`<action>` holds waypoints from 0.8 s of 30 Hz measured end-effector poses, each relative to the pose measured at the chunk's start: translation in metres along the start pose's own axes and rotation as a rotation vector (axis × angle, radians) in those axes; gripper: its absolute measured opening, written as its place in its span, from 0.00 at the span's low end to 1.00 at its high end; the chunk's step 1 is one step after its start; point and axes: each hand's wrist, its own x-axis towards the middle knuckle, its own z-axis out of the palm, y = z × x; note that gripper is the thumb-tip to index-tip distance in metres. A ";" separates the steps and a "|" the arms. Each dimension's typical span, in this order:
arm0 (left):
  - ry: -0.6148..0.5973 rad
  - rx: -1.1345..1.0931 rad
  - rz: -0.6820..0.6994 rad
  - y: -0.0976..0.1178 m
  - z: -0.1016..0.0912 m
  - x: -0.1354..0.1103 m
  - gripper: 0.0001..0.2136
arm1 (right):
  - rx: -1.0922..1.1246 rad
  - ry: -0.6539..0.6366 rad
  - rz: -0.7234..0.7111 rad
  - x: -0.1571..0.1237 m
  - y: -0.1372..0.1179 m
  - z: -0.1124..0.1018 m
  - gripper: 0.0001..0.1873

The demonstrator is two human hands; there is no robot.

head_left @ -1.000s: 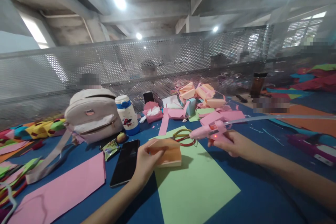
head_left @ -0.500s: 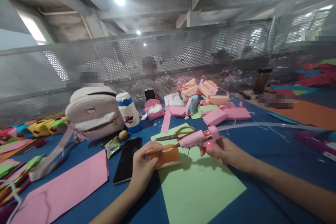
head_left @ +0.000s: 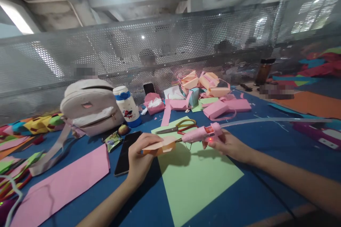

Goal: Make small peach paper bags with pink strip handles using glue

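Observation:
My left hand (head_left: 142,152) is closed on a folded orange paper piece (head_left: 161,145), its pale flap facing up. In my right hand (head_left: 227,145) is a pink hot glue gun (head_left: 201,134) with a red light lit and a clear glue stick (head_left: 255,121) running out of its back. The gun's nozzle points left and lies at the right edge of the orange paper; whether they touch I cannot tell. Below both hands lies a light green paper sheet (head_left: 197,181). Scissors (head_left: 177,127) with yellow and red handles rest on its far part.
A black phone (head_left: 124,158), a snack packet (head_left: 113,141), a white backpack (head_left: 90,110) and a bottle (head_left: 127,108) stand or lie to the left, near pink paper (head_left: 66,184). Folded paper pieces (head_left: 218,108) are heaped at the back before a perforated metal screen (head_left: 181,42).
My left hand has tilted the orange paper so its flap shows more from above and its front side less. The glue gun stays at its right edge. The camera view has shifted slightly.

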 end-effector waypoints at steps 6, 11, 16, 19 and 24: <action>-0.016 0.042 0.029 -0.005 -0.002 0.000 0.05 | -0.062 0.041 -0.058 0.002 0.001 0.001 0.28; -0.027 0.043 0.044 -0.007 -0.003 -0.001 0.04 | -0.203 0.119 -0.136 0.001 0.003 0.001 0.27; -0.008 0.064 0.068 -0.008 -0.003 0.000 0.05 | -0.223 0.108 -0.199 0.000 0.003 0.001 0.23; -0.014 0.068 0.077 -0.008 -0.003 0.000 0.05 | -0.218 0.107 -0.221 0.000 0.001 0.001 0.23; -0.021 0.075 0.081 -0.009 -0.002 -0.001 0.05 | -0.218 0.096 -0.225 -0.001 0.000 0.001 0.22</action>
